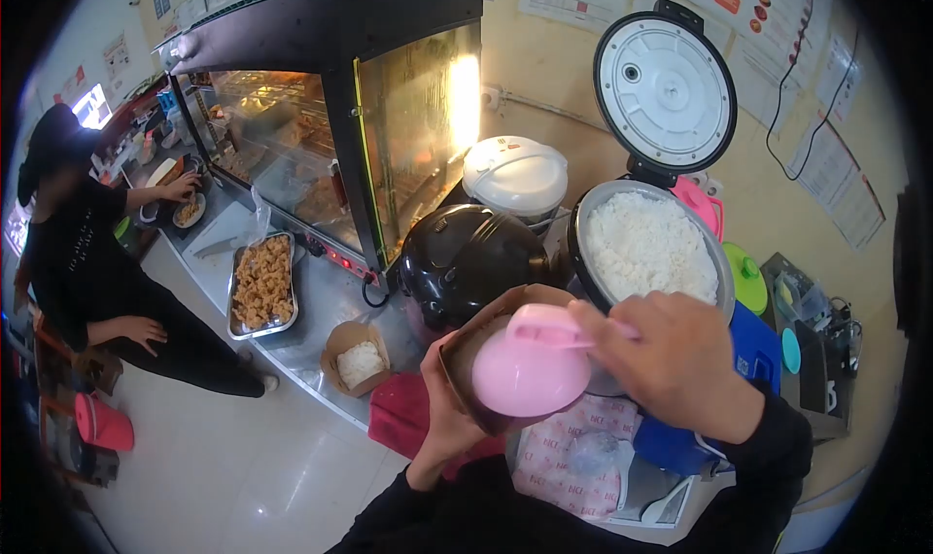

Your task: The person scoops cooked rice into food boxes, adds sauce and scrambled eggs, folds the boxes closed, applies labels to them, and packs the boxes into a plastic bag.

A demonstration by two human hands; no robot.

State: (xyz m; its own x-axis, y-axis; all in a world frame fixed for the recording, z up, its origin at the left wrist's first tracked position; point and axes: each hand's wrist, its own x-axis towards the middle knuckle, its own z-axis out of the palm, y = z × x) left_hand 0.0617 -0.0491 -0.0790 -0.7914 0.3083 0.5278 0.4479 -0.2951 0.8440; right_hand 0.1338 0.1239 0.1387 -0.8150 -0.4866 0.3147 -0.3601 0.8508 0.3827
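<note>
My left hand (442, 403) holds a brown paper box (473, 340) from its left side, above the counter front. In my right hand (661, 355) is the handle of a pink scoop (533, 364), its rounded back turned up over the box opening. The inside of the box is mostly hidden by the scoop. Just behind my right hand, an open cooker holds white rice (649, 243), its lid (666, 92) raised. A second paper box (356, 358) with white rice stands on the counter to the left.
A tray of fried pieces (262, 284) lies by the glass warming cabinet (326, 165). A closed dark cooker (473, 262) and a white-lidded one (515, 175) stand behind the box. Another person (92, 253) stands at the far left. A red cloth (398, 413) hangs over the counter edge.
</note>
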